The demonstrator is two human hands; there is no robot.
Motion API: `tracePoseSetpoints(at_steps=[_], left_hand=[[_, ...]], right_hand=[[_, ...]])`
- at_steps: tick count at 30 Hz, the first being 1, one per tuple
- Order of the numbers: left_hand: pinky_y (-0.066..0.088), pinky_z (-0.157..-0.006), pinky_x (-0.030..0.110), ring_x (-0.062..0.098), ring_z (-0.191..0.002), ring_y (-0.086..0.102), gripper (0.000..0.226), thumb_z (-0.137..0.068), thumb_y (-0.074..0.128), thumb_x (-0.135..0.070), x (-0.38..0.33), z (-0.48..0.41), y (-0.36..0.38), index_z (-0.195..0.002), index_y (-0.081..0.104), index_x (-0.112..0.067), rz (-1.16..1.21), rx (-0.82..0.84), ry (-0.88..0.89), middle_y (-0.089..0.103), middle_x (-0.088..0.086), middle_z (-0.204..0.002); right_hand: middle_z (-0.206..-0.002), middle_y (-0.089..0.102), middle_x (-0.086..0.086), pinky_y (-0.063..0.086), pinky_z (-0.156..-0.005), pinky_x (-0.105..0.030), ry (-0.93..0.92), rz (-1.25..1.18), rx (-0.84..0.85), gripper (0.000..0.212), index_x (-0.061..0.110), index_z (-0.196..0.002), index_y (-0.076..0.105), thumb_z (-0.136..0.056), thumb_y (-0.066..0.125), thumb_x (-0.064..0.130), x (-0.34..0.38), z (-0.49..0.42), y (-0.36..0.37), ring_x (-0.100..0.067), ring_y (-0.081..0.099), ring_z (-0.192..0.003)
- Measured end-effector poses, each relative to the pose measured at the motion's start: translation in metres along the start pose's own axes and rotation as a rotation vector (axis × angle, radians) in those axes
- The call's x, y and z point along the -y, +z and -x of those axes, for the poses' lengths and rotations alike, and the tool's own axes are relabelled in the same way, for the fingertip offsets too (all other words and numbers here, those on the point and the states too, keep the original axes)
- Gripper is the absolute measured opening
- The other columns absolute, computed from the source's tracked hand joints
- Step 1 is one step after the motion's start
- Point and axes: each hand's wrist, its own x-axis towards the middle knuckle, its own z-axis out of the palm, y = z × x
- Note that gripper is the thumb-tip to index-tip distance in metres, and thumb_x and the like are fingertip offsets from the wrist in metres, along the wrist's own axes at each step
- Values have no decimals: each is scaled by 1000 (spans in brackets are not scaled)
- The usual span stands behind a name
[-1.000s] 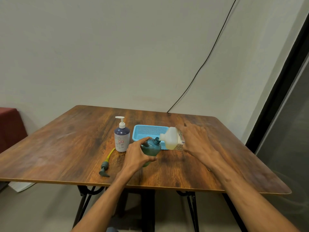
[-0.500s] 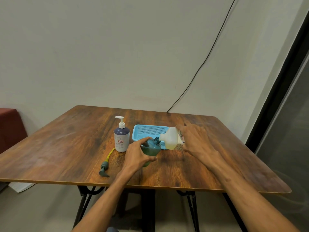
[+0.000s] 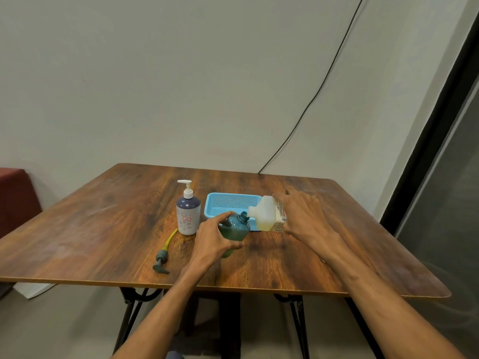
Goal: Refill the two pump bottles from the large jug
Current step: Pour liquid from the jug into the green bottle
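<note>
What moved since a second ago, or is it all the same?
Nothing has visibly moved. The right hand still tips the jug against the mouth of the green bottle, which the left hand still holds. The purple pump bottle, the loose pump and the blue basket are where they were.

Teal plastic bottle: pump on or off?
Off: bare neck of teal bottle meets spout of tipped white jug; grey-green pump lies on wooden table.
</note>
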Motion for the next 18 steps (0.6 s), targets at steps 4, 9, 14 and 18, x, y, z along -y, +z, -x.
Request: tracePoseSetpoints(at_steps=[4, 9, 14, 18], left_hand=[[44, -78, 7, 5, -101, 53, 84, -59, 92, -29, -1, 0, 0, -134, 54, -27, -7, 4, -3, 56, -10, -117], [44, -78, 7, 4, -103, 53, 84, -60, 92, -30, -2, 0, 2, -134, 54, -27, -6, 1, -9, 58, -7, -121], [41, -74, 5, 5, -103, 53, 82, -61, 91, -30, -2, 0, 1, -134, 54, -27, -19, 6, -10, 58, -7, -121], [41, -74, 5, 4, -101, 52, 82, -61, 91, -29, -2, 0, 0, -134, 54, -27, -16, 8, -17, 57, -9, -118]], right_hand=[[-111, 53, 0, 44, -79, -38, -3, -2, -8, 64, 28, -130, 51, -74, 79, 37, 1, -2, 1, -23, 59, -102], [-110, 52, 0, 35, -75, -36, -3, -8, -7, 63, 29, -130, 52, -74, 79, 40, 1, -1, 2, -23, 58, -103], [-108, 52, 1, 47, -82, -40, 2, -6, -11, 65, 29, -130, 52, -72, 81, 36, 3, -2, 2, -22, 59, -100], [-106, 52, 1, 47, -81, -40, 2, -12, -11, 65, 30, -128, 53, -70, 82, 39, 3, -2, 3, -22, 58, -99]])
